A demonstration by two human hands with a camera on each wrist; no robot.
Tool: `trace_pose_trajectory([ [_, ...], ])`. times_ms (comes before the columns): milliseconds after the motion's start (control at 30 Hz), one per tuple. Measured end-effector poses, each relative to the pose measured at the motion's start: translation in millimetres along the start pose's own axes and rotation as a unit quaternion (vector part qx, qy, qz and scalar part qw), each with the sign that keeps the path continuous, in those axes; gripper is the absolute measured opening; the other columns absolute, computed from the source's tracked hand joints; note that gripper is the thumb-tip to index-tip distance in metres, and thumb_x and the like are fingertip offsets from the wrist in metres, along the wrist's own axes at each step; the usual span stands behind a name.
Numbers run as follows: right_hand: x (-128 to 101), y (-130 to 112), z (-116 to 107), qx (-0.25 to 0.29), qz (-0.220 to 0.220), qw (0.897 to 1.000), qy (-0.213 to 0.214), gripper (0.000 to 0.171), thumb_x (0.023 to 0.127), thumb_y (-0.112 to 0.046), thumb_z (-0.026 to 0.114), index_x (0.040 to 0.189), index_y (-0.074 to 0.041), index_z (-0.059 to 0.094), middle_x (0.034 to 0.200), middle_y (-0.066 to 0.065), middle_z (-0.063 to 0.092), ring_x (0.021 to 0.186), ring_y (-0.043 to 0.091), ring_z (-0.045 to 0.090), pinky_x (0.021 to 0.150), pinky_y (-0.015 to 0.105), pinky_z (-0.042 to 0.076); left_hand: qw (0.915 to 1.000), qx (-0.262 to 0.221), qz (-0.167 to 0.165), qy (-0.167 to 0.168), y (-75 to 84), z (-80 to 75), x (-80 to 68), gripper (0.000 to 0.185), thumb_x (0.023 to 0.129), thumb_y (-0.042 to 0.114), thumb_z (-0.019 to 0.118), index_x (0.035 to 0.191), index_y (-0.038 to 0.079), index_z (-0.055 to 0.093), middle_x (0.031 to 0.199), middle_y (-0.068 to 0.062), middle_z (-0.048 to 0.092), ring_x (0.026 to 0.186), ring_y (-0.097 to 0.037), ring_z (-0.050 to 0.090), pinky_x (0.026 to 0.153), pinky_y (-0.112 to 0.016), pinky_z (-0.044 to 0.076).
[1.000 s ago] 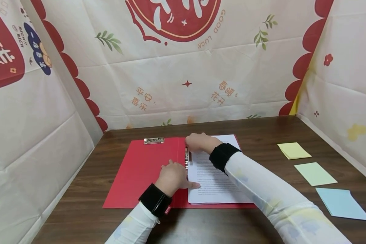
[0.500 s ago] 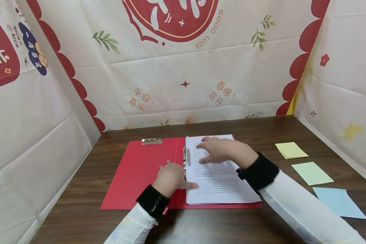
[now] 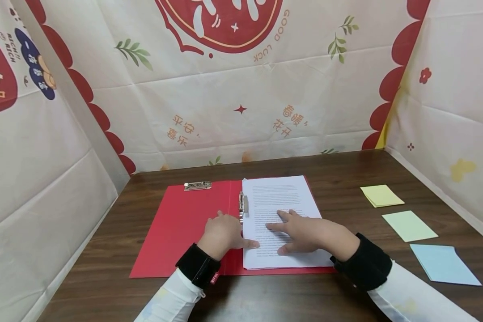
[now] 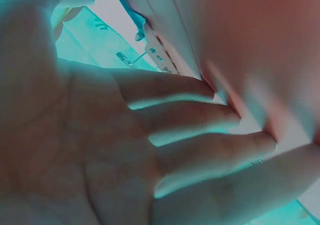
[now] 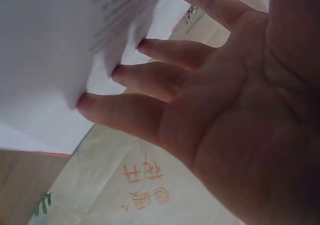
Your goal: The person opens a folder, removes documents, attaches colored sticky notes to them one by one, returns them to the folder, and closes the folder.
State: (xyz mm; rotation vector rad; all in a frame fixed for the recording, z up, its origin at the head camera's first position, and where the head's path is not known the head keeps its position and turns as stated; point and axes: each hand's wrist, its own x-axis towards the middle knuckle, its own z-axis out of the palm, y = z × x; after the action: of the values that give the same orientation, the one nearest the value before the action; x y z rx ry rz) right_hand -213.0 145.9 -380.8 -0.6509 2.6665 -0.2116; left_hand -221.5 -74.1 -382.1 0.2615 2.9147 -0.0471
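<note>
**Right hand drops from the clip to the middle of the page**

Pulled back toward the near edge since a second ago, the right hand (image 3: 306, 232) now lies flat on the lower half of the printed sheets (image 3: 279, 210), fingers spread and straight, pressing rather than gripping; it had been at the metal clip (image 3: 243, 206) on the spine. Its wrist view shows the fingertips (image 5: 125, 75) resting on the white paper. The left hand (image 3: 223, 232) has not shifted: it sits on the red folder (image 3: 185, 228) just left of the spine, one extended finger touching the paper's left margin, the others relaxed and holding nothing. The sheets lie on the folder's right flap, long axis running near to far, directly under the right hand and just right of the left. Both hands are at the near end of the stack; the far end is uncovered. Yellow, green and blue sticky notes (image 3: 408, 226) lie well apart on the table (image 3: 338, 170), far right.
</note>
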Motion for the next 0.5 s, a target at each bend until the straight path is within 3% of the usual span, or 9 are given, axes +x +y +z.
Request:
trace_pose_trajectory([
  [100, -1, 1, 8, 0.019, 0.003, 1.0, 0.002, 0.08, 0.088, -0.049, 0.083, 0.159, -0.032, 0.051, 0.172, 0.018, 0.036, 0.157, 0.054, 0.032, 0.111, 0.075, 0.045, 0.9998, 0.004, -0.004, -0.016, -8.5, -0.7, 1.7, 0.083, 0.074, 0.07, 0.084, 0.133, 0.012, 0.073, 0.142, -0.017, 0.064, 0.122, -0.032, 0.064, 0.091, -0.044, 0.064],
  [200, 1, 0, 6, 0.024, 0.004, 1.0, 0.007, 0.08, 0.087, -0.048, 0.084, 0.158, -0.031, 0.052, 0.172, 0.019, 0.036, 0.156, 0.054, 0.032, 0.11, 0.075, 0.046, 0.9991, -0.025, -0.022, -0.026, -35.4, -14.2, 8.7, 0.078, 0.076, 0.07, 0.083, 0.126, 0.011, 0.073, 0.134, -0.017, 0.062, 0.111, -0.028, 0.063, 0.084, -0.044, 0.062],
  [367, 1, -1, 6, 0.01, 0.004, 1.0, 0.008, 0.078, 0.088, -0.046, 0.084, 0.157, -0.028, 0.053, 0.17, 0.021, 0.037, 0.155, 0.056, 0.033, 0.109, 0.074, 0.047, 0.9889, -0.094, -0.107, -0.044, -118.3, -37.5, 9.8, 0.066, 0.08, 0.052, 0.089, 0.123, 0.005, 0.071, 0.12, -0.019, 0.067, 0.103, -0.031, 0.064, 0.084, -0.051, 0.06],
  [500, 4, -3, 6, -0.001, -0.004, 1.0, 0.01, 0.077, 0.088, -0.045, 0.084, 0.157, -0.028, 0.055, 0.169, 0.023, 0.038, 0.154, 0.057, 0.034, 0.109, 0.073, 0.048, 0.9659, -0.163, -0.184, -0.081, -180.3, -41.2, 3.0, 0.078, 0.082, 0.048, 0.086, 0.135, -0.005, 0.062, 0.118, -0.025, 0.065, 0.107, -0.038, 0.062, 0.09, -0.053, 0.059],
])
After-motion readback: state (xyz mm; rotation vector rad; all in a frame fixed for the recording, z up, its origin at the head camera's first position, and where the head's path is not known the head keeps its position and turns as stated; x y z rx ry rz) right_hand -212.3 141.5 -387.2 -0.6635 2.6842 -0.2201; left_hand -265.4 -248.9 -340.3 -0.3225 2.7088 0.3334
